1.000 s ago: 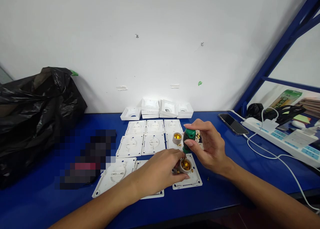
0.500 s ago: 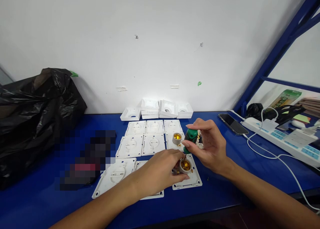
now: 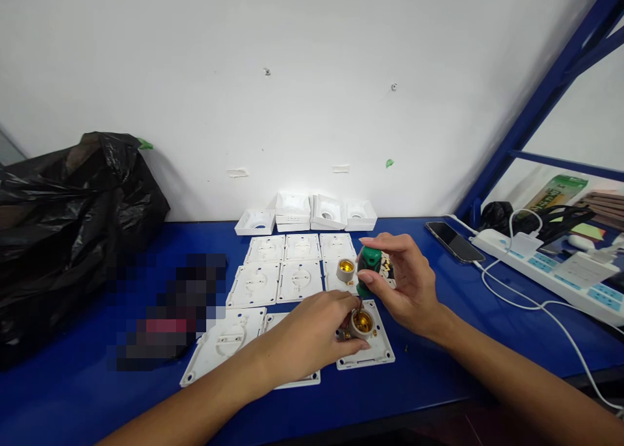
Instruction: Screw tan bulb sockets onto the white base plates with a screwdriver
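Observation:
A green-and-black screwdriver (image 3: 369, 268) stands nearly upright in my right hand (image 3: 407, 278), its handle between thumb and fingers. Its shaft reaches down into a lamp socket (image 3: 362, 325) with a gold-coloured threaded inside. That socket sits on a white square base plate (image 3: 368, 354). My left hand (image 3: 324, 326) is closed about the socket's left side, thumb at the front and fingertips near the shaft. The screwdriver's tip is hidden inside the socket. Just behind, a second lamp socket (image 3: 346, 270) rests on another white plate.
More white base plates (image 3: 253, 283) lie in rows to the left. White square covers (image 3: 292, 205) are stacked against the wall. Small brass parts (image 3: 387, 267) lie behind my right hand. A phone (image 3: 455, 242), a power strip (image 3: 546, 264) and a black plastic bag (image 3: 78, 238) flank the work.
My right hand and the screwdriver handle have shifted slightly left, and the handle is more upright. My left hand, the socket and the plate have stayed in place.

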Motion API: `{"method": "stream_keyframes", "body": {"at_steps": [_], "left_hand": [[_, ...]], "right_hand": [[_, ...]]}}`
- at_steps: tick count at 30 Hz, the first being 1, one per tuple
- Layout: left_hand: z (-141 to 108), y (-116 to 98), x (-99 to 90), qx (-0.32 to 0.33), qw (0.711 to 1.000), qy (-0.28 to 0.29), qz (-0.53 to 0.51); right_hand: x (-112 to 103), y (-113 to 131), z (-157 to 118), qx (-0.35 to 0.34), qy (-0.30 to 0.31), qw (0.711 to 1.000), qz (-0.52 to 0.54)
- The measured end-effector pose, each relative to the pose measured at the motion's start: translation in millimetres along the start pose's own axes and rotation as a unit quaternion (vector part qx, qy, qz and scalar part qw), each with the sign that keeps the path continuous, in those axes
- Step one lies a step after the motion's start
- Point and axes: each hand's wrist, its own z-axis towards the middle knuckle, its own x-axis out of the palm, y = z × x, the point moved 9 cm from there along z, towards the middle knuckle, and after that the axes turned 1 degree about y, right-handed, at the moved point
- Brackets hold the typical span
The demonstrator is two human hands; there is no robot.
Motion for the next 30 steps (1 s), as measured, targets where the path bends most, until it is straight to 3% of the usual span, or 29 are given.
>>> {"method": "stream_keyframes", "body": {"at_steps": [14,22,27,30], "left_hand": [[0,-2,-0.2,0.003,1.000,0.004,-0.008],[2,-1,0.9,0.002,1.000,0.000,0.019],[1,-4,0.1,0.015,0.999,0.006,0.030],[0,-5,0.6,0.020,1.000,0.005,0.016]], "right_hand": [[2,2,-7,-0.022,0.019,0.999,-0.038],[-5,-6,-5,-0.004,-0.012,1.000,-0.015],[-17,-17,16,0.054,-0.081,0.995,0.019],[-11,-31,20,0.095,-0.068,0.992,0.042]]}}
